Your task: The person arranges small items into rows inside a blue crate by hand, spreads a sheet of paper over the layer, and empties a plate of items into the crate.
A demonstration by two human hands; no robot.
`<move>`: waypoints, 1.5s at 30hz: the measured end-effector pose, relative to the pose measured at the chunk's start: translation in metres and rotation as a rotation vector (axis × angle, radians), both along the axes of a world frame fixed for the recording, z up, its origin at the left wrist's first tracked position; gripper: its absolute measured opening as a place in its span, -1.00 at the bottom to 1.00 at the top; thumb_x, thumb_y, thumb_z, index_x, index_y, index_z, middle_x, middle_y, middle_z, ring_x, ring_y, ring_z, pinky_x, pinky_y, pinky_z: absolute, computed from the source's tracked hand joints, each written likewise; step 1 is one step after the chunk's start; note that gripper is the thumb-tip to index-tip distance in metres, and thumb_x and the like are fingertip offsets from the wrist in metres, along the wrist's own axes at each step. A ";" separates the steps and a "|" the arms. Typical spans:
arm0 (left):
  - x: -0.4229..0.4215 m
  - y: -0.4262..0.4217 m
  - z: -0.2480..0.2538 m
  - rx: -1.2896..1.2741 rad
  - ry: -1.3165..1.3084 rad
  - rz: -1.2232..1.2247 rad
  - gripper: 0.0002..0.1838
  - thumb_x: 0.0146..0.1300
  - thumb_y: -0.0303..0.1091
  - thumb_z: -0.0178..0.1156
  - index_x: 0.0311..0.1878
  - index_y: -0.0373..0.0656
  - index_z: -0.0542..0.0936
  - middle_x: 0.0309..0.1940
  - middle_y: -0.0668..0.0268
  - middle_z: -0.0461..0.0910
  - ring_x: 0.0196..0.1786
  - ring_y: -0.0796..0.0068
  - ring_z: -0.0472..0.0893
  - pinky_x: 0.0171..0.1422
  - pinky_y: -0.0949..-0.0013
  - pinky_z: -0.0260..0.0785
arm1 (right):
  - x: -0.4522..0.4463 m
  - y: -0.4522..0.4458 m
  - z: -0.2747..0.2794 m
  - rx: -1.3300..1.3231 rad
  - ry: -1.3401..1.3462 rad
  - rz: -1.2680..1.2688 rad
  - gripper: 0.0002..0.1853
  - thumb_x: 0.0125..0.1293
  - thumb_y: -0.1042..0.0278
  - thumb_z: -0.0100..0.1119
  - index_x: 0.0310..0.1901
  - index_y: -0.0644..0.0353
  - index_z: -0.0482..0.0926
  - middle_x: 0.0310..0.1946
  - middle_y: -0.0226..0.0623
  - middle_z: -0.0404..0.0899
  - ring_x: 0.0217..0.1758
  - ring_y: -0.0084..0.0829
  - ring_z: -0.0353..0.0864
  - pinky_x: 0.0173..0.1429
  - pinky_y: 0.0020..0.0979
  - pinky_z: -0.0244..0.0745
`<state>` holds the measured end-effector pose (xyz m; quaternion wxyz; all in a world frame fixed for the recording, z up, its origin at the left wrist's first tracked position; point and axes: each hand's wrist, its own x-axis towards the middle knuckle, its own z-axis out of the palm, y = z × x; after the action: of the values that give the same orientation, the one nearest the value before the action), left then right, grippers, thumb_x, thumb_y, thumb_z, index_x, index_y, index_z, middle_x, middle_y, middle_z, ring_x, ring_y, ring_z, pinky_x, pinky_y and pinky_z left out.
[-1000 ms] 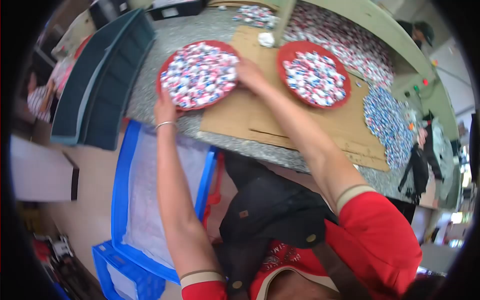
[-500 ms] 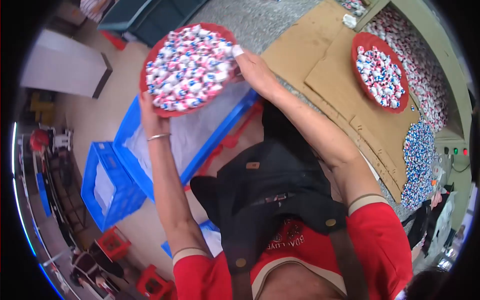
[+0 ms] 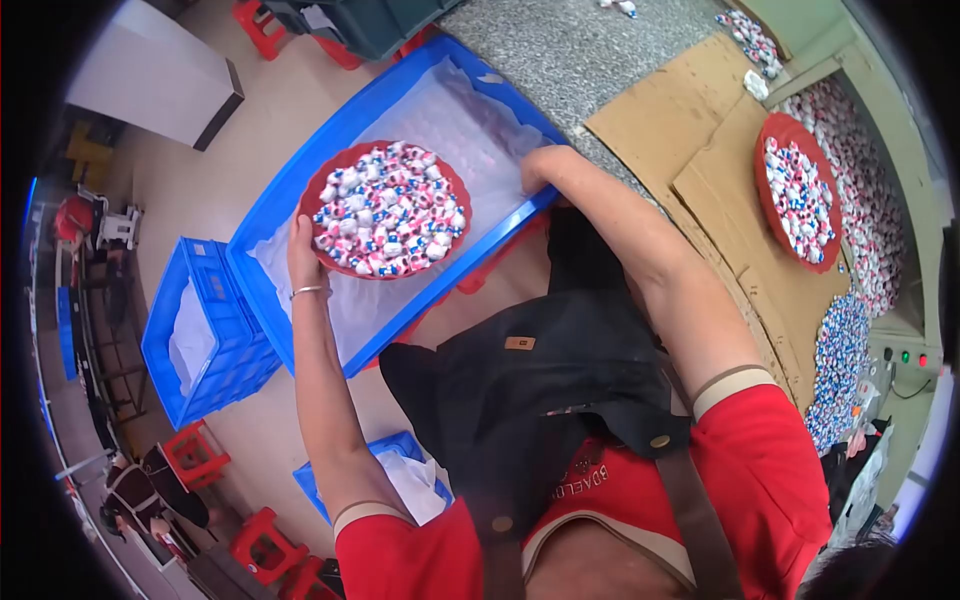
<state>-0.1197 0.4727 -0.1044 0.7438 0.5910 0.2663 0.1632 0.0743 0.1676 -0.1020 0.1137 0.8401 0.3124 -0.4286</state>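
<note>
A red scalloped bowl (image 3: 464, 200), heaped with small white, pink and blue pieces (image 3: 385, 210), is over a large blue crate (image 3: 270, 215). My left hand (image 3: 305, 255) grips the bowl at its left rim. White sheeting (image 3: 500, 125) lines the crate. My right hand (image 3: 543, 170) is away from the bowl, bent down at the crate's right end; its fingers are hidden. On the cardboard (image 3: 720, 170) to my right rests a second red bowl (image 3: 768, 205) with similar pieces (image 3: 800, 200).
A pile of pieces (image 3: 840, 370) lies by the cardboard, and more fill a bin (image 3: 870, 200). Another blue crate (image 3: 215, 340) stands on the floor at left, near red stools (image 3: 195, 455). A dark green container (image 3: 370, 25) is at the top. A person (image 3: 150, 490) is at lower left.
My right hand has let go of the bowl and moved down and right to the crate's end. The bowl, still in my left hand, is lower in view, and more of the crate shows.
</note>
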 end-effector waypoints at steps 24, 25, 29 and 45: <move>-0.016 0.047 0.041 1.286 0.365 -0.034 -0.30 0.06 -0.55 -0.17 0.35 0.17 0.26 0.19 0.12 0.43 0.12 0.05 0.50 0.17 0.20 0.35 | -0.005 0.011 -0.033 -0.008 0.165 0.091 -0.67 0.06 0.29 -0.11 -0.43 0.31 0.64 -0.44 -0.04 0.60 -0.43 -0.22 0.61 -0.31 -0.18 0.47; -0.019 0.035 0.040 1.273 0.378 -0.026 -0.29 0.06 -0.55 -0.17 0.36 0.16 0.24 0.18 0.11 0.43 0.11 0.04 0.51 0.15 0.18 0.36 | -0.007 0.011 -0.028 -0.009 0.156 0.062 -0.68 0.06 0.29 -0.10 -0.43 0.31 0.64 -0.46 -0.07 0.59 -0.44 -0.22 0.61 -0.33 -0.17 0.47; -0.025 0.003 0.030 1.390 0.348 0.060 -0.23 0.01 -0.64 -0.10 0.36 0.20 0.25 0.07 0.13 0.51 -0.03 0.06 0.57 -0.04 0.14 0.43 | -0.003 0.007 -0.054 0.068 0.058 0.098 -0.68 0.05 0.29 -0.09 -0.39 0.27 0.67 -0.37 -0.03 0.63 -0.32 -0.18 0.65 -0.20 -0.18 0.50; -0.027 -0.114 0.118 0.245 -0.425 0.016 -0.41 0.25 -0.36 -0.05 0.37 -0.15 0.14 0.25 0.09 0.31 0.21 0.15 0.43 0.20 0.10 0.41 | -0.205 -0.234 0.134 1.584 -1.025 -1.197 -0.75 0.25 0.30 0.06 -0.08 0.16 0.39 -0.36 -0.30 0.44 -0.39 -0.42 0.46 -0.34 -0.37 0.43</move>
<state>-0.1468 0.3584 0.0134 0.7044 0.6272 0.0869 0.3209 -0.1303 -0.0665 0.0319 -0.5629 0.7679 -0.0414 0.3031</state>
